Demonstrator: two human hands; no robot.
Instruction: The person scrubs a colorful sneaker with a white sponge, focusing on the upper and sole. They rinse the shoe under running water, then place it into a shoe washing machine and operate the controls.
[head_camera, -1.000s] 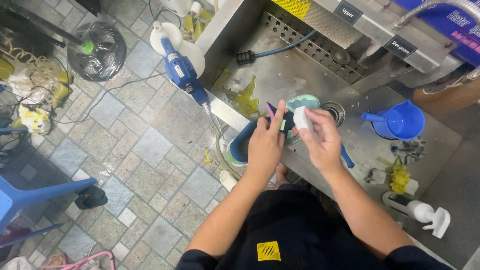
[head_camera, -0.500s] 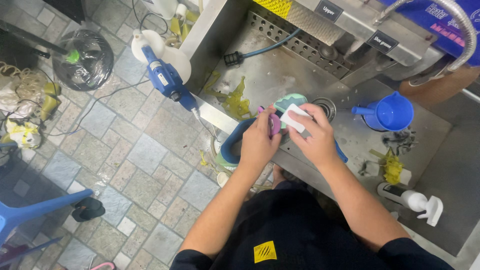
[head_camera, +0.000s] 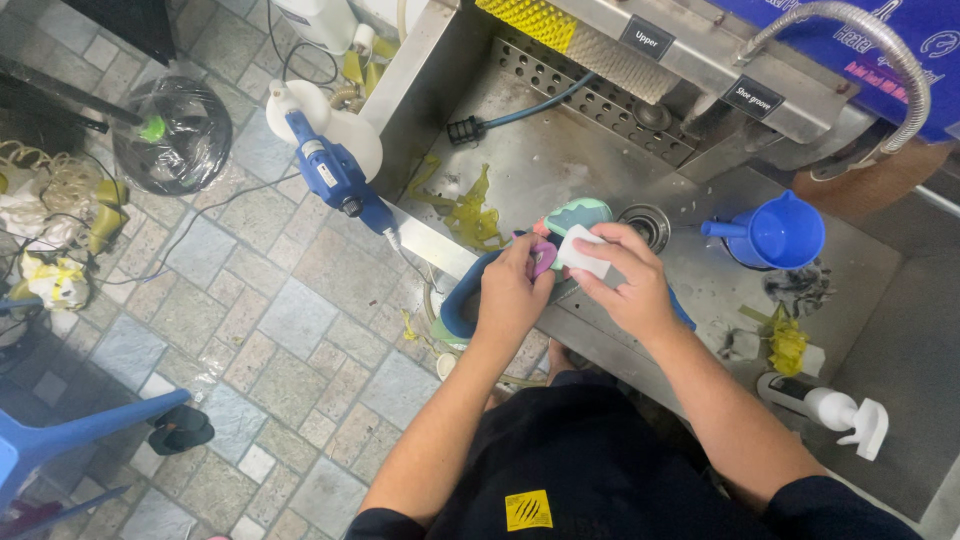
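My left hand (head_camera: 512, 290) grips a shoe (head_camera: 575, 215) with a teal toe and purple trim, holding it over the edge of a steel sink (head_camera: 540, 150). My right hand (head_camera: 628, 282) presses a white sponge block (head_camera: 583, 251) against the shoe's side. A blue hose or basin rim (head_camera: 458, 300) curves just below my left hand. Most of the shoe is hidden behind both hands.
A blue jug (head_camera: 775, 232) stands on the steel counter to the right, near the sink drain (head_camera: 645, 222). A white spray bottle (head_camera: 835, 412) lies at the counter's right edge. A blue power tool (head_camera: 335, 180), a black bag (head_camera: 175, 130) and a blue chair (head_camera: 60, 440) sit on the tiled floor.
Both hands stayed on the shoe and sponge; the right hand shifted the sponge slightly along the shoe. The view moved a little, so the scene sits higher and farther left.
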